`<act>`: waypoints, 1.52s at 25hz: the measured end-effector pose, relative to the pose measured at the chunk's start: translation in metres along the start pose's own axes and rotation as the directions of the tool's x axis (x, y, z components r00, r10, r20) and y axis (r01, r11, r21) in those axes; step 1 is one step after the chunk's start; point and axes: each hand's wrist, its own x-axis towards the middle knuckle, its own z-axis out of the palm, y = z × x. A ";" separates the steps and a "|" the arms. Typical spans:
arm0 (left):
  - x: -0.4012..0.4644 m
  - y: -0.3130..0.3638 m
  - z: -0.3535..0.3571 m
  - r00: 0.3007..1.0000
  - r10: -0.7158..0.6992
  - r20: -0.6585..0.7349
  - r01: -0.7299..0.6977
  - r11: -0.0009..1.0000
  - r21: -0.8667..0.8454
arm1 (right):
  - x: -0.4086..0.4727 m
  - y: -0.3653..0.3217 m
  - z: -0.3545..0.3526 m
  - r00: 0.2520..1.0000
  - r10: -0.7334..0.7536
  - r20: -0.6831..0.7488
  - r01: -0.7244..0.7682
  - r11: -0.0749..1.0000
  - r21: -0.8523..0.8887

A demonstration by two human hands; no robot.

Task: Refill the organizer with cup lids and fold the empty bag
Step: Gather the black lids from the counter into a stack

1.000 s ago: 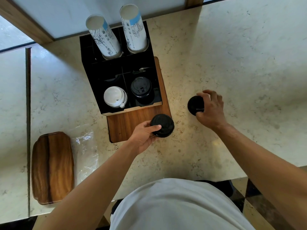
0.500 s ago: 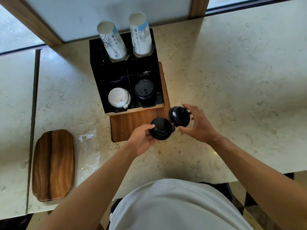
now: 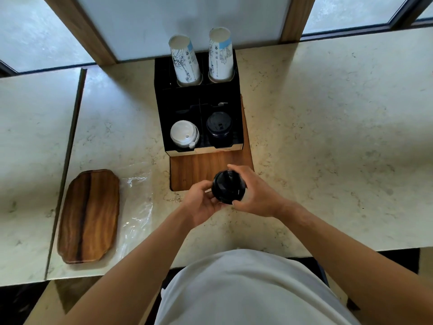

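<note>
Head view: nearest the body, both hands meet over the front of the desk (image 3: 328, 137). The left hand (image 3: 201, 205) and the right hand (image 3: 255, 195) each curl their fingers round one stack of black lids (image 3: 228, 186), the left from the near-left side, the right from the far-right side. Each grip is clenched on the stack; neither is released. The stack hangs above the near edge of the wooden board (image 3: 199, 170). Straight ahead, farther off, stands the black organizer (image 3: 164, 109). Its front right compartment holds black lids (image 3: 219, 127); the front left holds white lids (image 3: 184, 134). Judgement: the move runs directly away from the body, to the front right compartment. The clear bag (image 3: 138, 207) lies flat to the left, unfolded.
</note>
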 end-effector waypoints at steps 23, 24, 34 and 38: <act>-0.024 -0.004 -0.028 0.978 0.209 0.003 -0.209 0.976 0.066 | 0.013 -0.027 0.033 0.918 0.397 0.010 -0.326 0.739 0.589; -0.025 -0.005 -0.027 0.977 0.215 -0.002 -0.214 0.975 0.066 | 0.013 -0.028 0.033 0.910 0.414 0.024 -0.333 0.695 0.637; -0.031 0.002 -0.029 0.971 0.234 -0.040 -0.231 0.971 0.064 | 0.020 -0.030 0.032 0.896 0.442 -0.031 -0.316 0.686 0.655; -0.027 0.009 -0.030 0.958 0.268 -0.098 -0.264 0.963 0.059 | 0.022 -0.026 0.031 0.866 0.500 -0.012 -0.338 0.603 0.722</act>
